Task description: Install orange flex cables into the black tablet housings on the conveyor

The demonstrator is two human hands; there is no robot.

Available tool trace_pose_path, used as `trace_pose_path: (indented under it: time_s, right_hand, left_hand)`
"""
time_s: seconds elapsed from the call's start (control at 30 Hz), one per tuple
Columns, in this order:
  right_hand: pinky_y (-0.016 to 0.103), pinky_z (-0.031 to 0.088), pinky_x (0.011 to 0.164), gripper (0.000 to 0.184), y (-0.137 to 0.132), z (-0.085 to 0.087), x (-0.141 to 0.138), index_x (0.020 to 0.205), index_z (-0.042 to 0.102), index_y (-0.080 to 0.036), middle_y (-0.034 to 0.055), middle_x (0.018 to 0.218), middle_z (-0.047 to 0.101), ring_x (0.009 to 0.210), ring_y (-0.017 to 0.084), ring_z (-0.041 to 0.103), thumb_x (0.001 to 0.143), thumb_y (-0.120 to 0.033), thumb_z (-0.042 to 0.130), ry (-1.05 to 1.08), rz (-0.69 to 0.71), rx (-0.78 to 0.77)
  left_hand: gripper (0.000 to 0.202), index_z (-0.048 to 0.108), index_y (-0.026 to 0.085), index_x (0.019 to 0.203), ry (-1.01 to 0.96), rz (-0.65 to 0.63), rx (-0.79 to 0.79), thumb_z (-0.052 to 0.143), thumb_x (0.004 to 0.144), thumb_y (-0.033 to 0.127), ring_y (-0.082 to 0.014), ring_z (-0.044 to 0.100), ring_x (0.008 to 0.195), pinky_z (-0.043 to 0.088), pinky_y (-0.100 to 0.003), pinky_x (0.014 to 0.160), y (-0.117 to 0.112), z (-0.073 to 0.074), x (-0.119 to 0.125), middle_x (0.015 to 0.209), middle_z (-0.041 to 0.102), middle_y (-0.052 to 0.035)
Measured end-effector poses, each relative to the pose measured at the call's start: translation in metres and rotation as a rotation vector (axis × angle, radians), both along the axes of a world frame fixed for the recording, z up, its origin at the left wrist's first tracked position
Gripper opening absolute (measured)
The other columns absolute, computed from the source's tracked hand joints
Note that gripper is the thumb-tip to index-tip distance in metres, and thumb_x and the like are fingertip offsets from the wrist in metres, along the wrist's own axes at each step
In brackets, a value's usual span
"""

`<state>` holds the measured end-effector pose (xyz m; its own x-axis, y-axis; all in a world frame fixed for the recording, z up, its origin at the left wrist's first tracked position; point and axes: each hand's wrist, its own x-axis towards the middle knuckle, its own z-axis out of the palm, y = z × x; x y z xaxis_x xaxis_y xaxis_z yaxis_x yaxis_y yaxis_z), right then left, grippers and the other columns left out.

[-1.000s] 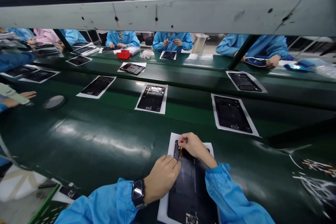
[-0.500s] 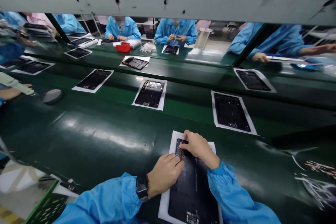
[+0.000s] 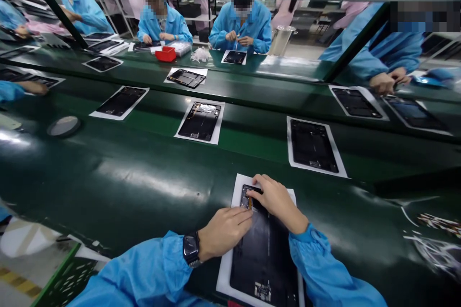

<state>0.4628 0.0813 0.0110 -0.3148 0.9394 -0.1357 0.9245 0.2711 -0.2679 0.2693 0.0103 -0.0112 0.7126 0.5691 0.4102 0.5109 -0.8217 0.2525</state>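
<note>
Dark tablet point(image 3: 313, 146) sat at the hands' 1 o'clock, foil-patched tablet point(image 3: 200, 122) at 11. Near tablet point(image 3: 264, 259) lay under left hand point(image 3: 226, 230) and right hand point(image 3: 276, 200), both half-curled; grip unclear.

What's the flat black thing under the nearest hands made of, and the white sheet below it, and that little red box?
The flat black thing: plastic or painted metal, I can't tell which; it's mostly smooth, dark and faintly shiny.
The white sheet: perhaps paper or thin foam, since it's flat, thin and dull.
The little red box: probably plastic, from its even, bright red walls.
</note>
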Motion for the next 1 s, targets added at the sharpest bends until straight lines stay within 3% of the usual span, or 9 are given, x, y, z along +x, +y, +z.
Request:
trace_pose_path:
  time_s: [0.37,1.0]
  right_hand:
    - [0.027,0.03,0.059,0.029,0.015,-0.002,0.011,0.096,0.053,-0.025,-0.0021,0.083,0.064,0.076,0.019,0.06,0.08,-0.038,0.074,0.102,-0.024,-0.157]
    - [0.027,0.025,0.055,0.031,0.015,-0.001,0.013,0.095,0.053,-0.024,-0.0011,0.082,0.065,0.073,0.019,0.061,0.08,-0.041,0.075,0.105,-0.025,-0.129]
  left_hand:
    - [0.025,0.065,0.009,0.106,0.216,-0.081,-0.016,0.041,0.1,0.014,-0.0205,0.063,0.107,0.056,-0.032,0.082,0.001,0.006,-0.001,0.117,0.068,-0.0125]
    - [0.024,0.064,0.006,0.106,0.284,-0.116,-0.012,0.042,0.099,0.011,-0.0241,0.061,0.109,0.056,-0.033,0.08,0.001,0.016,0.001,0.12,0.066,-0.0131]
